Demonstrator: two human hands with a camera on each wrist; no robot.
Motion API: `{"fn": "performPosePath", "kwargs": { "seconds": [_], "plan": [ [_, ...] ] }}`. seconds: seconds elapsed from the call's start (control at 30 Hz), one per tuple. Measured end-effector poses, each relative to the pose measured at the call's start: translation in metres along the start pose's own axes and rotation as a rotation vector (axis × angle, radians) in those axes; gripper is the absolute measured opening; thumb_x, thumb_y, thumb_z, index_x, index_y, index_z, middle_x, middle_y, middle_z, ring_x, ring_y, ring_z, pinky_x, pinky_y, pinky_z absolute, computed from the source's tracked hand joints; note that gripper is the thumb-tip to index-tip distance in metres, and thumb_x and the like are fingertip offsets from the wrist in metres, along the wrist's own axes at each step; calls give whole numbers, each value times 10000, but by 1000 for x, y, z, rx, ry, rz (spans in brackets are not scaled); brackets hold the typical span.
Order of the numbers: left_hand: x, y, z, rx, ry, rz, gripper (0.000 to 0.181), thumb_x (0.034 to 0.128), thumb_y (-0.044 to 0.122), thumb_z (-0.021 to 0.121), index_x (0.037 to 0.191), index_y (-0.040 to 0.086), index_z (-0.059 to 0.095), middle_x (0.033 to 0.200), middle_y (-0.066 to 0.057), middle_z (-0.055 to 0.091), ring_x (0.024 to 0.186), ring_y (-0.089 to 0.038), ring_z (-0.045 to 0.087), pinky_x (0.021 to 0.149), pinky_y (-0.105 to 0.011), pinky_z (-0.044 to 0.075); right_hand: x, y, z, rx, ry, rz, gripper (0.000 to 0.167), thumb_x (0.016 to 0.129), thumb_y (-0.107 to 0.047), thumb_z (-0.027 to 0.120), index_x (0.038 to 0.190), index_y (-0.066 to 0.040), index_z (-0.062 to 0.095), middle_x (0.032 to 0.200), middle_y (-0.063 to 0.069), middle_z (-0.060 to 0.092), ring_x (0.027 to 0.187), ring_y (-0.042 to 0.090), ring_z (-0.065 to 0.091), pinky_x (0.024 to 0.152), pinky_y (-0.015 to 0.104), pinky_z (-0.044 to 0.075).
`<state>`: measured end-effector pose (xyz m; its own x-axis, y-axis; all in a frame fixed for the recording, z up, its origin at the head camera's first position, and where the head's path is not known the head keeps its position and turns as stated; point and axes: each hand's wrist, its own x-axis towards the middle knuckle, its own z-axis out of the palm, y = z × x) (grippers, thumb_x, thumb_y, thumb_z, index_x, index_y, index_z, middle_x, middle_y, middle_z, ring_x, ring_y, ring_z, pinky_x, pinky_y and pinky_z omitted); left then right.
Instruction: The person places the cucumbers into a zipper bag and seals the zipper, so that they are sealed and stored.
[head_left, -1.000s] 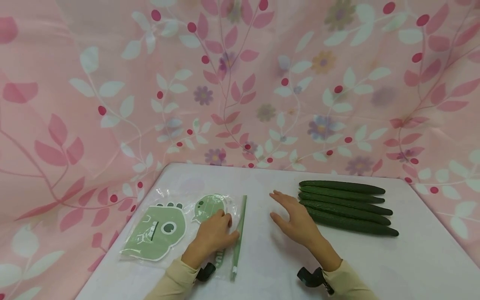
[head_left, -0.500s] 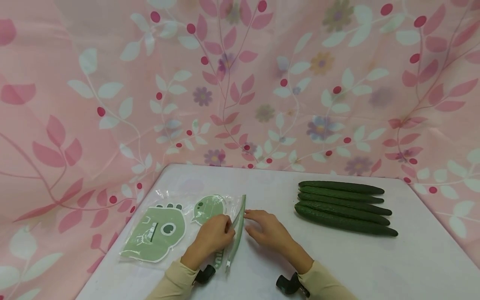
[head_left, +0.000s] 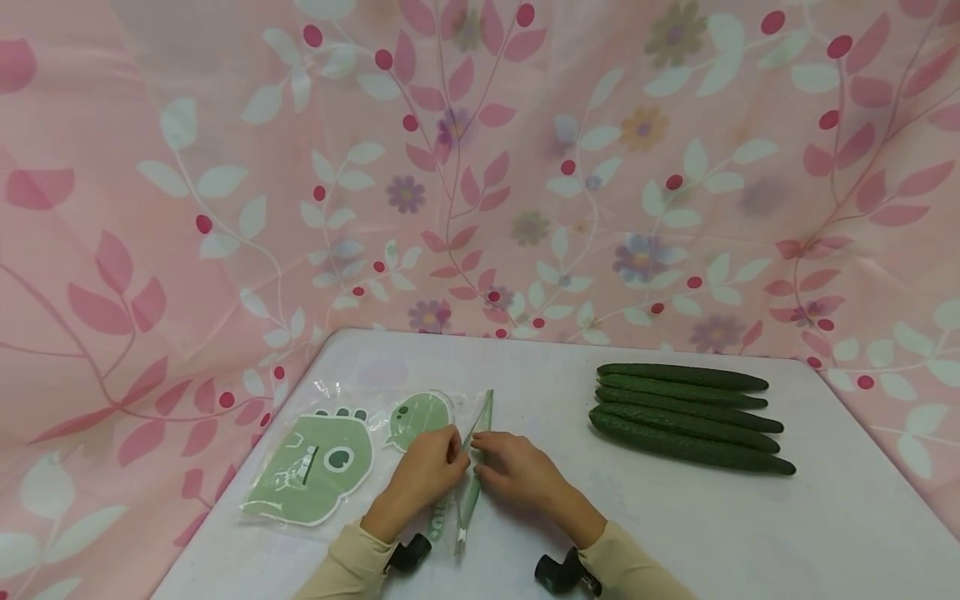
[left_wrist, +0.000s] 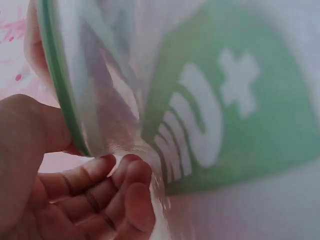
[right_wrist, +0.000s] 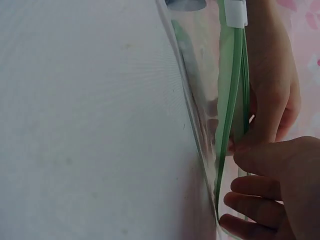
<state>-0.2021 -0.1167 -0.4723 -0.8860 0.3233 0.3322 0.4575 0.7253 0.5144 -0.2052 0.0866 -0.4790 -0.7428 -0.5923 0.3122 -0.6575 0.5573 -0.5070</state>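
A clear zip bag (head_left: 242, 500) printed with green cartoon shapes lies flat on the left of the table. Its green zip edge (head_left: 470, 500) is lifted and parted near the middle. My left hand (head_left: 422, 467) pinches one side of the bag's mouth, with curled fingers by the film in the left wrist view. Across the opening, my right hand (head_left: 525, 475) holds the other side of the green edge between thumb and fingers. A white slider (right_wrist: 236, 13) sits at the near end of the zip in the right wrist view.
Several dark green cucumbers (head_left: 690, 437) lie side by side on the right of the white table (head_left: 675, 533). Behind the table hangs a pink floral cloth (head_left: 480, 167). Each wrist wears a black camera.
My right hand has moved left from beside the cucumbers to the bag's green edge. That edge has risen and its two sides have come apart.
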Motion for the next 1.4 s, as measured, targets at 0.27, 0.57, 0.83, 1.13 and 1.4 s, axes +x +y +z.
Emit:
{"fn": "performPosePath", "kwargs": {
  "seconds": [0.27, 0.57, 0.83, 1.13, 1.4],
  "plan": [
    [3, 0, 0, -40, 69, 116, 274, 775, -25, 676, 1032, 62, 634, 635, 147, 481, 553, -28, 455, 518, -262, 418, 1, 3, 8, -100, 31, -71, 382, 971, -169, 732, 1313, -9, 675, 1327, 139, 672, 1247, 287, 616, 1022, 464, 490],
    [-1, 3, -2, 54, 71, 101, 185, 842, 16, 647, 989, 74, 744, 829, 30, 551, 706, -135, 517, 639, -354, 477, -3, 8, 10, -119, -30, -33, 625, 954, -229, 763, 1511, -57, 539, 1512, 137, 537, 1405, 287, 473, 1100, 560, 379],
    [-6, 2, -12, 210, 118, 40, 264, 779, 23, 697, 1017, 69, 802, 834, -37, 591, 661, -227, 572, 565, -392, 492, -6, 10, 12, -121, -46, -10, 706, 965, -276, 751, 1560, -40, 454, 1583, 124, 457, 1436, 290, 426, 1127, 563, 342],
    [-8, -3, -24, 324, 157, -33, 465, 803, 10, 670, 1268, 12, 692, 942, -147, 600, 610, -355, 586, 520, -503, 499, -6, 12, 12, -102, -49, 9, 712, 963, -282, 758, 1561, -47, 453, 1606, 130, 424, 1436, 303, 423, 1125, 568, 342],
    [-5, -4, -23, 261, 207, 76, 492, 796, -28, 657, 1288, -27, 669, 1007, -144, 613, 630, -329, 595, 556, -487, 524, -5, 15, 13, -82, -48, 14, 734, 958, -295, 760, 1568, -40, 442, 1631, 153, 374, 1430, 337, 428, 1122, 572, 349]
  ]
}}
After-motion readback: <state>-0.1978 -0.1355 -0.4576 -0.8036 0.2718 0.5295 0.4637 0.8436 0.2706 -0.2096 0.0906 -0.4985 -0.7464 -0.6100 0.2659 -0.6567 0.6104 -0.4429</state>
